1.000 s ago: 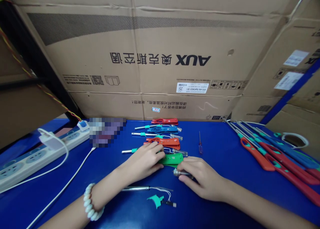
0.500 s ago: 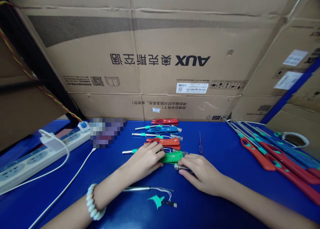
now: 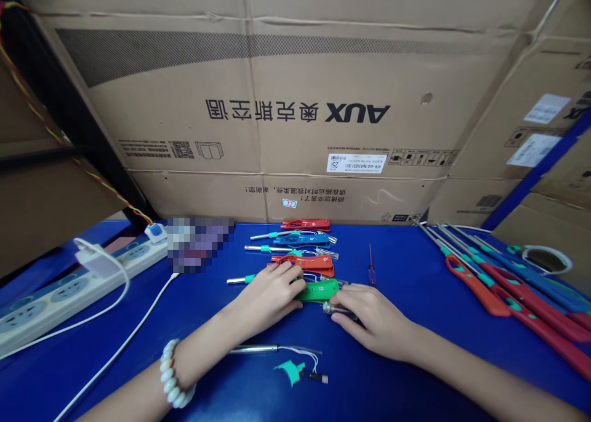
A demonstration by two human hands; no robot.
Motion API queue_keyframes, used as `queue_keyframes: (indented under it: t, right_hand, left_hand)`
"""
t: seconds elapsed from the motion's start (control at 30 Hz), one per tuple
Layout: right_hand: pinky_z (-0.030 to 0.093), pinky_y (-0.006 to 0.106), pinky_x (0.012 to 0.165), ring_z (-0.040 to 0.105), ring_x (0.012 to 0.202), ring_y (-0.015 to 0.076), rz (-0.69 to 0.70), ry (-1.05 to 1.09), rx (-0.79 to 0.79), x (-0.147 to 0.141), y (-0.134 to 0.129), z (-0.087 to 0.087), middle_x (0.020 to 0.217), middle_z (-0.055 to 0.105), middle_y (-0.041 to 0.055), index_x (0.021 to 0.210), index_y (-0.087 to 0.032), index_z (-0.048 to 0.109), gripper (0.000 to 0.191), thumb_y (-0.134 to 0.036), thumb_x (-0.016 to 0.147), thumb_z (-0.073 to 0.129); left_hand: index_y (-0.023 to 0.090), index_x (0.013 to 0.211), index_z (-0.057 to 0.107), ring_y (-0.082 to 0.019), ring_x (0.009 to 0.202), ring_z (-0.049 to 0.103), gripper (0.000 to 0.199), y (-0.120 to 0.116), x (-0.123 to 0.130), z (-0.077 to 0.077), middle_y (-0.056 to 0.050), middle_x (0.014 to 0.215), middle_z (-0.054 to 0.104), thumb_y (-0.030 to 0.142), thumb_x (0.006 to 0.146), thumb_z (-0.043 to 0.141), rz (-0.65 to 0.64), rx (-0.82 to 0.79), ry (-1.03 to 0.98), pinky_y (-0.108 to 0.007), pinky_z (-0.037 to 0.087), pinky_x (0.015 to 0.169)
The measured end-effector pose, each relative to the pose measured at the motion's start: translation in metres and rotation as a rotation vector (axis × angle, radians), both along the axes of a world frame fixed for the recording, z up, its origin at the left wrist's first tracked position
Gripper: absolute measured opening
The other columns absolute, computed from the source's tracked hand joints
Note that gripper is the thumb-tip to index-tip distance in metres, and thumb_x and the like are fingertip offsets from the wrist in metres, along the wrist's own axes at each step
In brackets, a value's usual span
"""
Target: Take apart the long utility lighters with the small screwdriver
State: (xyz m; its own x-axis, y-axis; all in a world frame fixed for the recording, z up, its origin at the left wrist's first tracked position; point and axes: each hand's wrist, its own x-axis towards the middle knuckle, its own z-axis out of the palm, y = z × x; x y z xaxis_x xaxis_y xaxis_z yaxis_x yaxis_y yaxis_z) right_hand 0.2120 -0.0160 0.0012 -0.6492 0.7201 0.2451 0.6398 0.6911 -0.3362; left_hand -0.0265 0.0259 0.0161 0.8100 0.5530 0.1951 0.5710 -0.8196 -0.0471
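Observation:
My left hand is closed on the left part of a green lighter casing lying on the blue table. My right hand pinches a small dark, part-clear piece with a metal end, probably a lighter's gas tank, just below the casing's right end. Most of that piece is hidden by the fingers. Behind the hands lie an orange-red casing, a blue casing and a red casing. Metal lighter tubes with white wires lie among them. Nearer me rests a metal tube with wires and a teal trigger piece.
A small screwdriver lies right of the casings. Long lighters in red, orange and blue are grouped at the right. A white power strip with cables runs along the left. A large cardboard sheet stands behind the table.
The whole view has shifted very slightly. Both hands keep their hold at the green casing, with no clear movement.

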Motion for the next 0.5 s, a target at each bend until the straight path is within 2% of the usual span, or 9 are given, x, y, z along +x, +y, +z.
queue_keyframes:
  t: [0.33,0.4,0.5]
  right_hand:
    - [0.046,0.030,0.072,0.060,0.076,0.0182,0.014,0.020,0.008,-0.001,-0.002,0.001,0.083,0.066,0.0043,0.092,-0.018,0.058,0.015,-0.025,0.094,0.046]
    - [0.046,0.030,0.072,0.060,0.076,0.0179,0.015,0.032,0.004,-0.001,-0.002,0.002,0.083,0.065,0.0042,0.092,-0.018,0.059,0.014,-0.024,0.094,0.046]
    - [0.046,0.030,0.073,0.059,0.080,0.0183,0.024,0.038,0.018,-0.002,-0.003,0.005,0.087,0.063,0.0055,0.093,-0.017,0.060,0.015,-0.024,0.094,0.046]
  left_hand:
    - [0.016,0.093,0.059,-0.025,0.096,0.056,0.014,0.000,-0.002,0.010,-0.008,0.103,0.060,0.023,0.083,0.068,0.006,0.022,-0.018,-0.037,0.047,0.081]
    - [0.016,0.090,0.060,-0.023,0.091,0.058,0.010,0.000,-0.005,0.015,-0.006,0.097,0.062,0.022,0.085,0.066,0.010,-0.019,-0.025,-0.034,0.046,0.078]
    - [0.018,0.083,0.062,-0.018,0.078,0.061,0.010,-0.004,-0.011,0.025,-0.001,0.084,0.065,0.023,0.082,0.070,-0.014,-0.187,0.002,-0.028,0.043,0.070]
